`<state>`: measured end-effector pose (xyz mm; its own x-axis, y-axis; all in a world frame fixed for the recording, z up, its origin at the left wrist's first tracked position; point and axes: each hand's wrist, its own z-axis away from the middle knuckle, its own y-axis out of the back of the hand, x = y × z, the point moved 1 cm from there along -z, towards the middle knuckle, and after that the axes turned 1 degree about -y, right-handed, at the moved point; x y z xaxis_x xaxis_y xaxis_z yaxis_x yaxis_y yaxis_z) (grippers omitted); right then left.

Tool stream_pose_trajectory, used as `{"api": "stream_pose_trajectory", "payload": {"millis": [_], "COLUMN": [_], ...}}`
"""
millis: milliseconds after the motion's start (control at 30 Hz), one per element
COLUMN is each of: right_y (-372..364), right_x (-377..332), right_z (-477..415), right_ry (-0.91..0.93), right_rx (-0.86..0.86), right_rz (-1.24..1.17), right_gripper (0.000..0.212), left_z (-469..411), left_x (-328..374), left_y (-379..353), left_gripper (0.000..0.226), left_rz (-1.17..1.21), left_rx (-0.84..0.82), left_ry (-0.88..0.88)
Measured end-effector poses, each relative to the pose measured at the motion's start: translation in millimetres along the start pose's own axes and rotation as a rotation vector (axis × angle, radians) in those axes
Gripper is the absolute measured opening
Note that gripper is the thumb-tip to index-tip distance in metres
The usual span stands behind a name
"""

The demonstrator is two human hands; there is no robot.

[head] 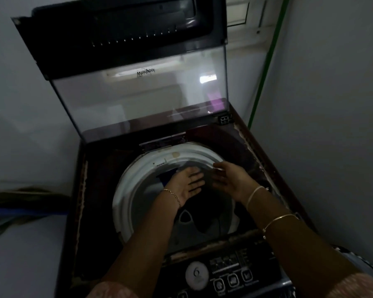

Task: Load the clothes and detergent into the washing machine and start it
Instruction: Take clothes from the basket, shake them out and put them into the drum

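A dark top-loading washing machine [91,211] stands below me with its glass lid [142,100] raised upright at the back. Its white drum rim [125,190] rings the opening. Dark clothes [207,214] lie inside the drum, with a blue piece [165,179] at the far side. My left hand [186,183] reaches into the drum with fingers spread, flat over the clothes. My right hand [230,179] hovers beside it over the drum's far right edge, fingers apart and holding nothing. No detergent is in view.
The control panel [224,274] with a round white dial [196,275] and several buttons sits at the near edge under my forearms. White walls close in on both sides. A green pipe [265,67] runs up the right corner. Dark cloth [19,201] lies at the left.
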<state>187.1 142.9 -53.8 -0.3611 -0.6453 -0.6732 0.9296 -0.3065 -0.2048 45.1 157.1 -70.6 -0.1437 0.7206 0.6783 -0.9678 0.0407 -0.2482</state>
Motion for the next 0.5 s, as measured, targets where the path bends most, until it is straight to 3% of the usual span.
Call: {"api": "stream_pose_trajectory", "payload": {"millis": [267,500], "right_y": [79.6,197.4], "right_x": [-17.9,-18.8], "right_z": [70.9,145.1], "right_ry": [0.148,0.238], "right_rx": [-0.146,-0.142], "right_rz": [-0.117,-0.137], "right_gripper": [0.019,0.021], "left_z": [64.2,125.8], "left_x": [-19.6,-71.2], "left_y": [-102.5,-213.2], "left_gripper": [0.038,0.022], "left_rz": [-0.016,0.000], "left_rx": [-0.066,-0.162], "left_ry": [-0.143,-0.215]}}
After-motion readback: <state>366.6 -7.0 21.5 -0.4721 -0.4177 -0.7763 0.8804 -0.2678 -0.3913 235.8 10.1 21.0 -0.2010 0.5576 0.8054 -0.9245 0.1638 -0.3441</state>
